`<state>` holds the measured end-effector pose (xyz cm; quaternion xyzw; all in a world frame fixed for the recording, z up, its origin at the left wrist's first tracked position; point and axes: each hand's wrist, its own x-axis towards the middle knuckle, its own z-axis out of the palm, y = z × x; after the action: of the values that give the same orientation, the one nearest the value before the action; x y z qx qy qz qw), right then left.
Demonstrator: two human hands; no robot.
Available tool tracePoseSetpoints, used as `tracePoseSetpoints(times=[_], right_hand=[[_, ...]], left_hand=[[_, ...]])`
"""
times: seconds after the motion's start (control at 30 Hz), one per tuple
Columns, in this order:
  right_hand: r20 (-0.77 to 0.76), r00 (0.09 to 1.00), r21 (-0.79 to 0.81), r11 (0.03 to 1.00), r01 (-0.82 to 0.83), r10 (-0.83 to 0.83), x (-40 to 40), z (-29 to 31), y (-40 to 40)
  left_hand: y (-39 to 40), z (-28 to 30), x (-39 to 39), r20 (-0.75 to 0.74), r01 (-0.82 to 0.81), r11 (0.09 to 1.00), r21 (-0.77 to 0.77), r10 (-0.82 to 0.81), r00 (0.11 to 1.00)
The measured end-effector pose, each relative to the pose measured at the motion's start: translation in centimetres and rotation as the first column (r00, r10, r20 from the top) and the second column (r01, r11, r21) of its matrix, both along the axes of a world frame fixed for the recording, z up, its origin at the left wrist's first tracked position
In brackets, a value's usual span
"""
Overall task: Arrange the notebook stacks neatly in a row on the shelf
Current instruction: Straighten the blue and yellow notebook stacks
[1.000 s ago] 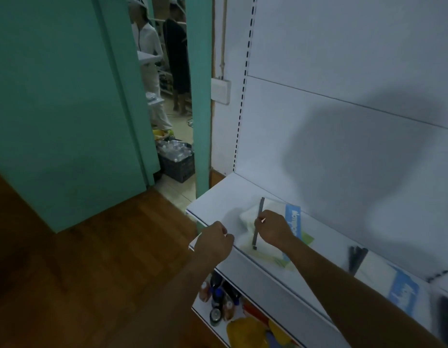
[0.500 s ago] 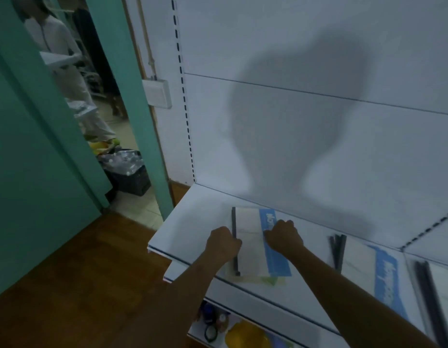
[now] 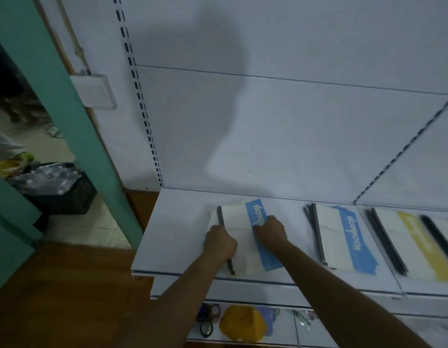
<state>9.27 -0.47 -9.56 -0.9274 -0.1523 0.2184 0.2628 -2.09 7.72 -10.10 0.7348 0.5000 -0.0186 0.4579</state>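
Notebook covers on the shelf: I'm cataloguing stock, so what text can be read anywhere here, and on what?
"Note", the rest hidden under the right hand: blue band of the left notebook stack.
"Notebook", blurred, likely reading: blue band of the middle notebook stack.
Yellow-banded stack: print too blurred to read.
No other legible text.

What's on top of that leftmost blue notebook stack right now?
Both hands rest on the leftmost notebook stack: the left hand over its dark spine, the right hand over the blue band. Cover beneath them is hidden; whether the fingers grip the edges can't be seen.
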Motion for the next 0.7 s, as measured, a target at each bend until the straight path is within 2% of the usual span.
tracePoseSetpoints(times=[0.17, 0.33, 0.53, 0.7], right_hand=[[0.009, 0.997, 0.067, 0.995, 0.073, -0.074, 0.7, 0.9, -2.2], [0.04, 0.977, 0.208, 0.958, 0.197, -0.209, 4.6, 2.6, -6.9], [0.119, 0.944, 0.166, 0.944, 0.286, -0.307, 10.9, 2.5, -15.7], [0.055, 0.944, 0.152, 0.937, 0.314, -0.325, 14.7, -0.2, -19.6]], left_hand=[[-1.0, 0.6, 1.1, 0.105, 0.012, 0.999, 0.033, -0.016, 0.994], [-4.9, 2.2, 5.7, 0.245, 0.081, 0.989, 0.124, -0.11, 0.963], [-12.6, 2.3, 12.5, 0.3, 0.235, 0.967, 0.101, -0.255, 0.919], [-16.7, 0.5, 15.7, 0.316, 0.262, 0.963, 0.069, -0.27, 0.91]])
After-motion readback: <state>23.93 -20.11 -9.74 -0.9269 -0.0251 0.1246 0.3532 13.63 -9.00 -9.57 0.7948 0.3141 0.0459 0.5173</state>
